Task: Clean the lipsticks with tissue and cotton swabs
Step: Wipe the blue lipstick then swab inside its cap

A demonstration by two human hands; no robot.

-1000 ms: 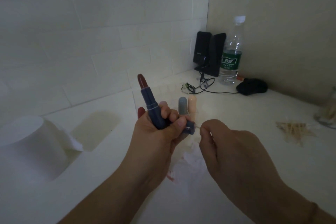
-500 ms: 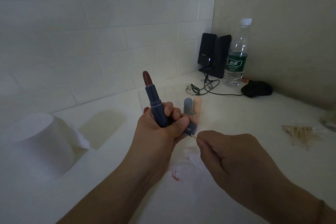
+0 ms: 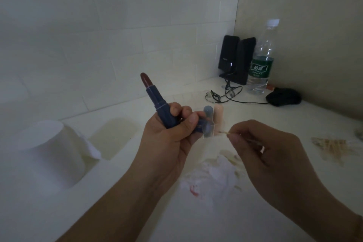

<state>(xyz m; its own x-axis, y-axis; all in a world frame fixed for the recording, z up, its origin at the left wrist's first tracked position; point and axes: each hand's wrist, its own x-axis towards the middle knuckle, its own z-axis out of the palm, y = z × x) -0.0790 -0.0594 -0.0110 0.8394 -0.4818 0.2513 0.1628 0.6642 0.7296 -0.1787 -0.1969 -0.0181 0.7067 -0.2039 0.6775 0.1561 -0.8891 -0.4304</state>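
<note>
Her left hand (image 3: 167, 139) has its fingers curled tight round the blue lipstick (image 3: 157, 102), bullet up, above the counter (image 3: 255, 212). The right hand (image 3: 271, 153) pinches a cotton swab (image 3: 225, 132) just beside the lipstick's base, over a stained tissue (image 3: 212, 179).

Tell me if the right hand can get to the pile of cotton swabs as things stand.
Probably yes. The cotton swabs lie uncovered on the counter just beyond the right hand, nothing between them. But that hand already pinches a swab stick, so its grip is taken.
</note>
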